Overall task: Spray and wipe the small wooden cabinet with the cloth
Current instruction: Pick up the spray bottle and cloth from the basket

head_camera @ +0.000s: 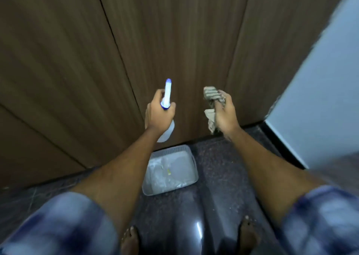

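Note:
A brown wooden cabinet point(174, 40) with tall door panels fills the upper view. My left hand point(158, 114) grips a spray bottle point(167, 94) with a white and blue head, nozzle pointing at the wood; its clear body hangs below my wrist. My right hand point(225, 112) holds a crumpled grey-beige striped cloth point(210, 97), close to the cabinet front, though I cannot tell whether the cloth touches it.
A pale plastic basket point(191, 180) with clear plastic inside sits on the dark polished floor point(223, 196) at the cabinet's foot, between my arms. A light blue wall point(320, 99) rises at right. My bare feet stand at the bottom edge.

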Tool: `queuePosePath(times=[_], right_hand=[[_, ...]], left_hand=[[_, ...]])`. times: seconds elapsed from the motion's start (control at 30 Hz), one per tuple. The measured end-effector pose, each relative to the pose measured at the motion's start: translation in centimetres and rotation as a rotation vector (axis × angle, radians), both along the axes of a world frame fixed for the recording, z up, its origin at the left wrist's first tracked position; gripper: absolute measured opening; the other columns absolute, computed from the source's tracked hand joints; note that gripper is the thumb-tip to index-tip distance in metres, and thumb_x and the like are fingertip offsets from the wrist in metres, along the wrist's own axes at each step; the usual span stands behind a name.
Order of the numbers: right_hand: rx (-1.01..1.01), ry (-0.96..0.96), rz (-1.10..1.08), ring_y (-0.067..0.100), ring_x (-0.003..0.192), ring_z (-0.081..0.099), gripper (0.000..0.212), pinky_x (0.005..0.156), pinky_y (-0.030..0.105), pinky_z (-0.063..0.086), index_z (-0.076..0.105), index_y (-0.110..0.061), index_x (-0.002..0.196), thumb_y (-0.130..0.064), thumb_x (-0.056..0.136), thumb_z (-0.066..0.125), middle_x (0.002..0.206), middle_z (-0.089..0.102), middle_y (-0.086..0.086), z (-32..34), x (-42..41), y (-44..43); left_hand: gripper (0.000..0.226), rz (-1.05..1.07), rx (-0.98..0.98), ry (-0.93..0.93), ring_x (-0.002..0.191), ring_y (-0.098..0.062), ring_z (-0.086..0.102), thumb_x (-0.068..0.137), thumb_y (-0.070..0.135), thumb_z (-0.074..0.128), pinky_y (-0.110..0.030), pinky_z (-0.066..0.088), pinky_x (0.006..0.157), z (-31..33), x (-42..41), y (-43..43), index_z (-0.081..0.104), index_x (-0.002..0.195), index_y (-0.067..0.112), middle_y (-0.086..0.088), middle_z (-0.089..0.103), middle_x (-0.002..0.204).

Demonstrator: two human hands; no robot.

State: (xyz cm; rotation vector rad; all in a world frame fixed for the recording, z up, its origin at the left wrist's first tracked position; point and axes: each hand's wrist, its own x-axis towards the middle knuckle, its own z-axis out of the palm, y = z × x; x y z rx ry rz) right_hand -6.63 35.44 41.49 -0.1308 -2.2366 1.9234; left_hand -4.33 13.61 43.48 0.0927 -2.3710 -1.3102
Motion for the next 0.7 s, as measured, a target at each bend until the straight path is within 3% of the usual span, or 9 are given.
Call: queuePosePath(times=[0.03,0.1,0.17,0.23,0.3,0.43,0.57,0.7], right_hand=[[-0.224,-0.044,-0.042,0.014,0.064,0.064,0.03,0.057,0.032,0.056,0.049,-0.015,0.135,-0.015,0.105,0.043,0.096,0.067,0.006,1.9,0.8,0.6],[-0.627,-0.086,-0.067,0.021,0.064,0.063,0.03,0.054,0.031,0.054,0.053,-0.009,0.132,-0.02,0.105,0.047,0.098,0.065,0.018,5.7,3.2,3.4],[-0.852,-0.079,-0.069,0.032,0.08,0.066,0.041,0.063,0.037,0.057,0.053,-0.007,0.138,-0.027,0.102,0.051,0.113,0.064,0.024,8.9,5.9,6.5],[-0.952,-0.066,-0.098,0.037,0.104,0.068,0.046,0.074,0.043,0.06,0.051,-0.007,0.141,-0.03,0.102,0.051,0.127,0.065,0.021,11.4,8.3,9.4],[-1.025,-0.043,-0.12,0.037,0.117,0.065,0.046,0.084,0.046,0.06,0.052,-0.006,0.142,-0.031,0.102,0.051,0.13,0.065,0.021,13.1,10.7,12.3],[-1.067,0.05,-0.167,0.036,0.12,0.063,0.054,0.103,0.048,0.05,0.053,0.0,0.14,-0.033,0.098,0.058,0.131,0.063,0.023,16.3,15.6,18.9],[-0.988,0.182,-0.291,0.044,0.118,0.06,0.062,0.099,0.055,0.051,0.048,0.008,0.139,-0.009,0.084,0.069,0.128,0.06,0.031,17.7,20.8,25.6],[-0.964,0.26,-0.461,0.048,0.124,0.056,0.055,0.103,0.059,0.047,0.053,0.006,0.135,-0.009,0.082,0.059,0.134,0.057,0.031,18.8,27.1,31.2]], left_hand=[[0.032,-0.002,0.024,0.012,0.062,-0.025,0.057,0.081,0.029,0.059,-0.05,0.057,0.068,1.7,0.1,0.6,0.063,0.113,0.026,0.006,0.054,0.064],[0.029,-0.025,0.091,0.054,0.063,-0.028,0.062,0.081,0.025,0.06,-0.052,0.059,0.07,5.9,1.3,2.9,0.065,0.11,0.029,-0.001,0.061,0.069],[0.026,-0.075,0.128,0.095,0.065,-0.033,0.067,0.084,0.021,0.061,-0.055,0.06,0.067,10.0,2.8,5.8,0.063,0.106,0.034,-0.009,0.066,0.077],[0.026,-0.142,0.118,0.126,0.067,-0.037,0.067,0.089,0.015,0.064,-0.056,0.06,0.063,12.9,4.2,9.1,0.061,0.106,0.035,-0.012,0.066,0.08],[0.026,-0.219,0.105,0.136,0.068,-0.038,0.066,0.089,0.015,0.066,-0.056,0.059,0.061,14.9,5.5,12.7,0.06,0.105,0.036,-0.012,0.065,0.08],[0.018,-0.394,0.073,0.161,0.064,-0.034,0.066,0.085,0.031,0.069,-0.055,0.059,0.061,17.1,7.4,20.8,0.059,0.1,0.032,-0.01,0.064,0.077],[0.018,-0.554,0.078,0.156,0.061,-0.036,0.065,0.082,0.037,0.067,-0.055,0.058,0.062,18.4,9.8,29.6,0.058,0.096,0.03,-0.01,0.064,0.072],[0.017,-0.705,0.139,0.117,0.06,-0.038,0.064,0.08,0.027,0.065,-0.053,0.06,0.06,19.2,13.0,37.5,0.061,0.096,0.033,-0.007,0.066,0.079]])
